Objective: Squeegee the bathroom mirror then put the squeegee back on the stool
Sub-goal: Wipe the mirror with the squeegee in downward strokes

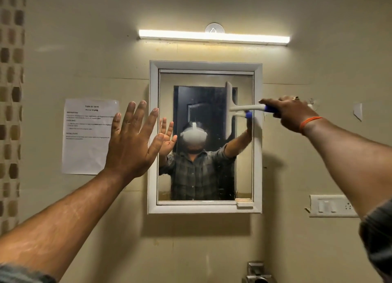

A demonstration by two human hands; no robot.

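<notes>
I count one mirror [203, 138], one squeegee [230, 108] and two bare hands raised before a cream bathroom wall. The mirror is a tall rectangle of smeared, streaky glass in a white moulded frame, hung at the centre of the far wall.

The squeegee stands against the glass in the mirror's upper right part: a long pale blade set upright, its slim white shaft running out to the right into a blue grip. My right hand [290, 113] has its fingers curled round that blue grip, the forefinger stretched along the shaft toward the blade. One ring shows on a finger and one orange band circles the wrist.

My left hand [131, 142] is spread flat with all five fingers straight and fanned wide, holding nothing; it is raised over the wall just left of the mirror, the thumb overlapping the frame's left edge. Whether the palm touches the wall I cannot tell.

One lit tube lamp [214, 37], a long narrow bar, glows above the mirror. One printed paper sheet [89, 136], smooth and white, is stuck to the wall left of the mirror, partly behind my left hand. One white switch plate [331, 206] sits low at right. A strip of small brown and beige mosaic tiles [11, 91] runs down the far left edge.
</notes>
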